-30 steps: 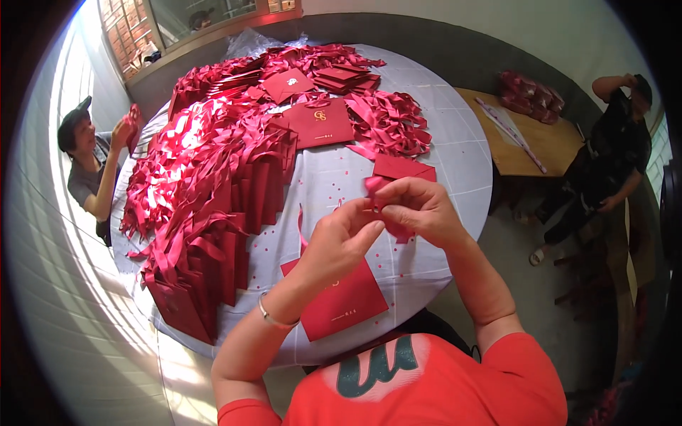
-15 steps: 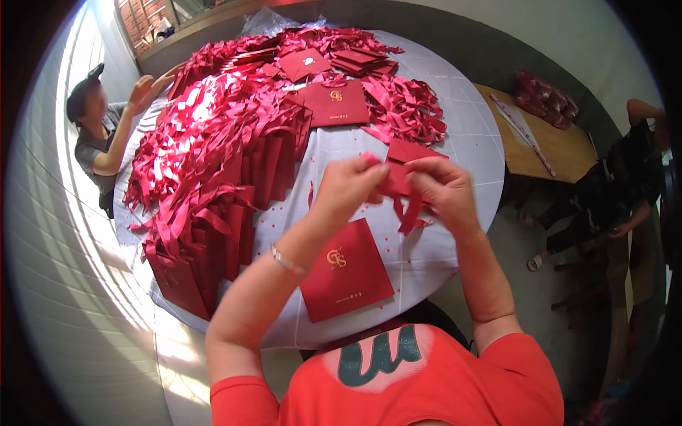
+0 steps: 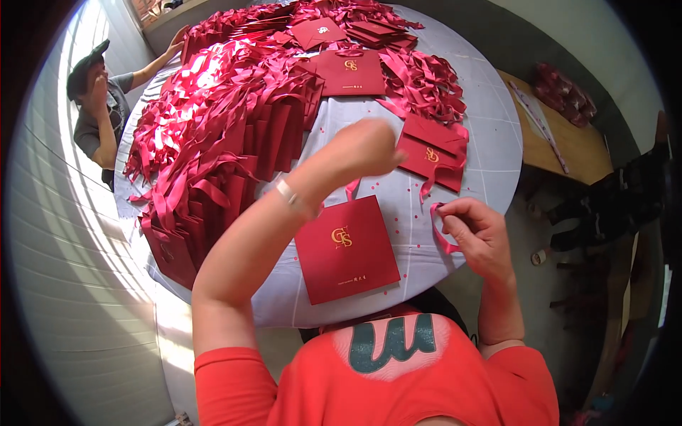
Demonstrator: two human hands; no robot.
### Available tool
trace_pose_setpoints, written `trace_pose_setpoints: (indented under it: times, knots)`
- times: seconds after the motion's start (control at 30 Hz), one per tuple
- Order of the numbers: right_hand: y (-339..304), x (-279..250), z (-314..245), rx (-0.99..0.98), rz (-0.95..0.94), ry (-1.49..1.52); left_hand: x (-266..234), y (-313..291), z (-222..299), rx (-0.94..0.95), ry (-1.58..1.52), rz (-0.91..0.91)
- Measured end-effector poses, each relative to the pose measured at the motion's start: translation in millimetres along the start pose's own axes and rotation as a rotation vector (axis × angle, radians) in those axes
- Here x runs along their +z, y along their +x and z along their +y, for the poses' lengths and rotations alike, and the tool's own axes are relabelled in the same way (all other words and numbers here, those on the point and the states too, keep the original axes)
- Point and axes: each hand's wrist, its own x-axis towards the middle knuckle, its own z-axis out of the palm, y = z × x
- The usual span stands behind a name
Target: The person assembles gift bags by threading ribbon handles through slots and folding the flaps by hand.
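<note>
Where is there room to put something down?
Bare white tablecloth curves along the right rim, beyond the shiny pink ribbon heap. A smaller, speckled patch lies between the square red paper bag in front and the right hand. The left side and far end are crowded with ribboned red paper bags.

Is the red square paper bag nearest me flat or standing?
Flat: the red square paper bag lies with its gold-printed front facing up on the white tablecloth.
</note>
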Motion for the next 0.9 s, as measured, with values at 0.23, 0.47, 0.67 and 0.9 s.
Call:
trace_pose_setpoints:
  times: [0.23,0.47,0.67,0.9]
  knots:
    - [14.4,30.9,31.8,0.018,-0.11,-0.084,4.4,-121.2,6.2,-0.145,-0.04,0.082]
    - [31.0,63.4,39.6,-0.066,-0.157,-0.117,22.2,-136.6,5.2,0.003,0.061,0.213]
    - [26.6,67.5,40.2,-0.018,-0.191,-0.226,29.4,-141.7,-1.1,0.066,0.067,0.304]
    - [27.5,69.7,43.9,-0.13,-0.148,-0.273,31.1,-141.9,-7.0,-0.133,-0.363,0.238]
